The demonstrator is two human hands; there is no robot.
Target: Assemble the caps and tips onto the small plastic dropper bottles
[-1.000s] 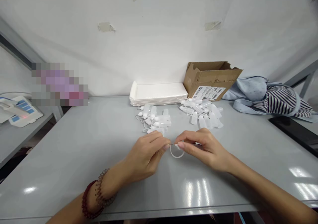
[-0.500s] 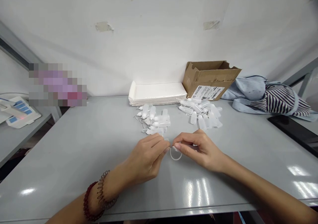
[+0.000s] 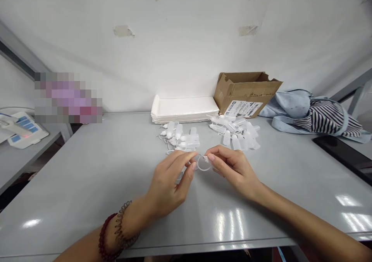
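My right hand (image 3: 232, 167) pinches a small white needle-tip bottle, mostly hidden behind the fingers. Its thin metal needle points left, and a white strap loop (image 3: 204, 169) hangs beneath it. My left hand (image 3: 171, 176) is just left of the needle, its thumb and index finger apart and the index fingertip close to the needle. Behind its thumb, part of another white loop (image 3: 179, 176) shows. Several translucent bottles with looped caps (image 3: 188, 138) lie just beyond my left hand. More translucent bottles (image 3: 235, 132) are heaped beyond my right hand.
Stacked white trays (image 3: 184, 107) stand against the wall, beside an open cardboard box (image 3: 250, 89). At the right lie a light blue and striped cloth bag (image 3: 325, 112) and a black phone (image 3: 343, 153). A blue-and-white device (image 3: 26, 130) sits on the left-hand surface.
Both hands have shifted slightly away from me. The left thumb and index finger have spread apart from their pinch, and the needle and strap loop show more clearly.
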